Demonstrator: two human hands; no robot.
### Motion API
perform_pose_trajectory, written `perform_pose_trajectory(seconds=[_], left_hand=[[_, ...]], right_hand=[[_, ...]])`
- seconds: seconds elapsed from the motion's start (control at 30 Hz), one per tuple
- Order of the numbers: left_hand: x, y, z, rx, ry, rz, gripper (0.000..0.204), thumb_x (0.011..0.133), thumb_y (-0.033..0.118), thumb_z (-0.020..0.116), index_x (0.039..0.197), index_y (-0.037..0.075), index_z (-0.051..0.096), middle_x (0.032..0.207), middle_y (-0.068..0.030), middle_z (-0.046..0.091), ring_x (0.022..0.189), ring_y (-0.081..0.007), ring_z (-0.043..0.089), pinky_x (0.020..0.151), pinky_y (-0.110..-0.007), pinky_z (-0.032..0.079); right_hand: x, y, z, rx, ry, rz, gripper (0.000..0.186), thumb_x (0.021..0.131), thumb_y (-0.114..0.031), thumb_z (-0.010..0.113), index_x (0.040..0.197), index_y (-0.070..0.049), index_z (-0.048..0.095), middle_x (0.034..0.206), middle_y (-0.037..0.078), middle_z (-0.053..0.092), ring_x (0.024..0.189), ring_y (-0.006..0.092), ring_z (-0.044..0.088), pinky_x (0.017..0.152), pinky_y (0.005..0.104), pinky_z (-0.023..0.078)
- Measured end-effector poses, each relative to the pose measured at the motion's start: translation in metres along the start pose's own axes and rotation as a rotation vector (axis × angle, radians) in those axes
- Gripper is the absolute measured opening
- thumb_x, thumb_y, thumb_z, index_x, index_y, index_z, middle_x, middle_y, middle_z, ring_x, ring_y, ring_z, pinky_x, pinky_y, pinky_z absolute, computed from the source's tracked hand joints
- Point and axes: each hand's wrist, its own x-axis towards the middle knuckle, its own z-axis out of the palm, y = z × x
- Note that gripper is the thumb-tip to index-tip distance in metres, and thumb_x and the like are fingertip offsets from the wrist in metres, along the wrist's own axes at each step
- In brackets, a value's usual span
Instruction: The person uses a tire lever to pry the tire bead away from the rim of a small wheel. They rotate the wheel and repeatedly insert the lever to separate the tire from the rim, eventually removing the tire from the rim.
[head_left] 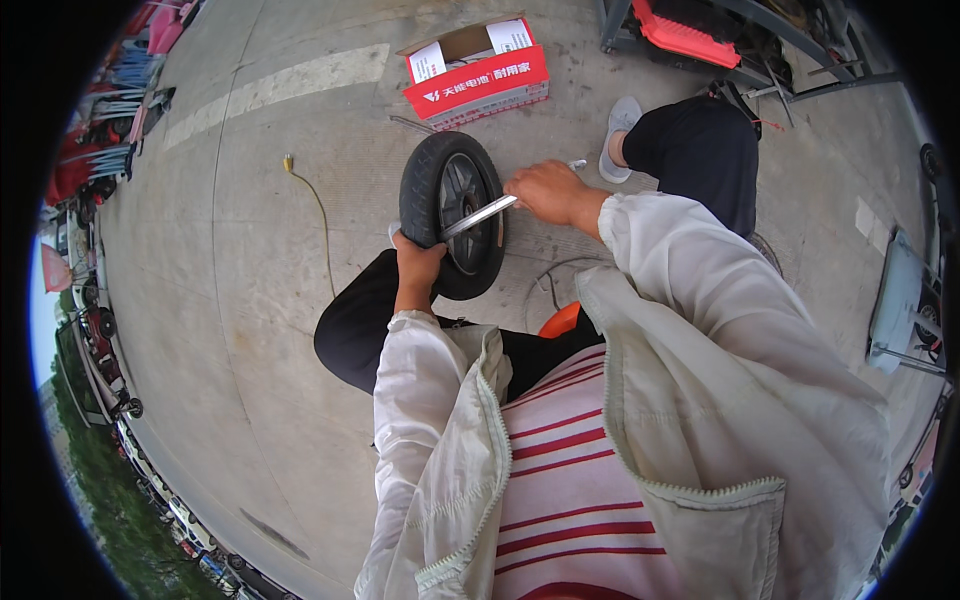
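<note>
A small scooter wheel with a black tyre (pixel 423 178) and a dark spoked rim (pixel 460 180) stands upright on the concrete between my legs, its rim side turned to the right. My left hand (pixel 418 264) is closed round the near left edge of the tyre. In my right hand (pixel 548 193) is a flat silver tyre lever (pixel 480 217), gripped at its right end. The lever's other end reaches the rim edge close to my left fingers. Whether its tip is tucked under the tyre bead cannot be made out.
A red and white cardboard box (pixel 478 92), open on top, sits beyond the wheel. On the left lies a thin yellowish hose (pixel 318 200). Something orange (pixel 560 320) shows by my lap. At the far right back stands a metal rack with a red tray (pixel 685 35).
</note>
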Motion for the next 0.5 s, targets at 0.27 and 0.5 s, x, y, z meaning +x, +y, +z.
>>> perform_pose_trajectory(seconds=[0.27, 0.5], left_hand=[[0.003, 0.004, -0.006, -0.179, -0.066, -0.079, 0.072, 0.071, -0.004, 0.070, 0.130, -0.002, 0.029, 0.113, -0.0166, 0.053, 0.100, -0.0270, 0.058, 0.087, -0.038, 0.048], [0.001, 0.022, -0.014, -0.283, -0.098, -0.182, 0.073, 0.072, -0.005, 0.069, 0.132, -0.002, 0.028, 0.116, -0.0173, 0.052, 0.101, -0.0278, 0.057, 0.089, -0.038, 0.048]], right_hand=[[-0.003, 0.023, 0.036, 0.181, 0.061, 0.032, 0.016, 0.083, -0.022, 0.064, 0.097, -0.014, 0.067, 0.088, 0.010, 0.065, 0.091, 0.0312, 0.062, 0.080, 0.0457, 0.045], [0.003, 0.034, 0.062, 0.289, 0.017, 0.071, 0.018, 0.084, -0.022, 0.064, 0.101, -0.015, 0.066, 0.090, 0.010, 0.065, 0.092, 0.0315, 0.061, 0.083, 0.0461, 0.044]])
